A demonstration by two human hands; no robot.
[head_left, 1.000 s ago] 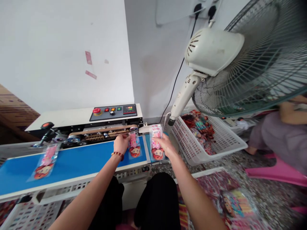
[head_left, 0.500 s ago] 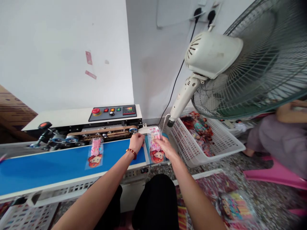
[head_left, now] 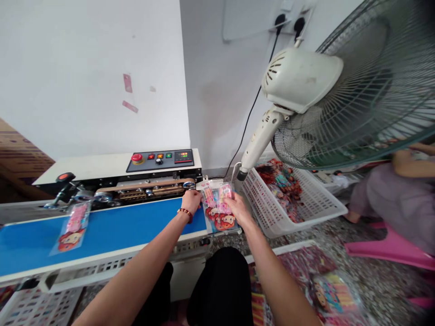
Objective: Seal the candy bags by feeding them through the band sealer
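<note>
Head view: at the right end of the blue belt, two clear plastic packets overlap, the left packet leaning against the right packet. The right hand pinches the right packet, thumb on its face, the other fingers hidden behind or beneath it. The left hand has its fingers curled together at the left packet's edge; its fingertips are too small and covered to tell whether they grip it. The overlap hides part of the red-haired cartoon heads, and the print is unreadable. Another packet lies slantwise on the smooth belt, its top near the metal rollers.

The fan, its wire cage cut off by the frame, covers part of a seated person in loose greyish cloth. Below is a glossy pink stool, also cut off. The white basket has slotted plastic walls; its heaped packets blur together. Crinkled film shines on the bags near the right forearm.
</note>
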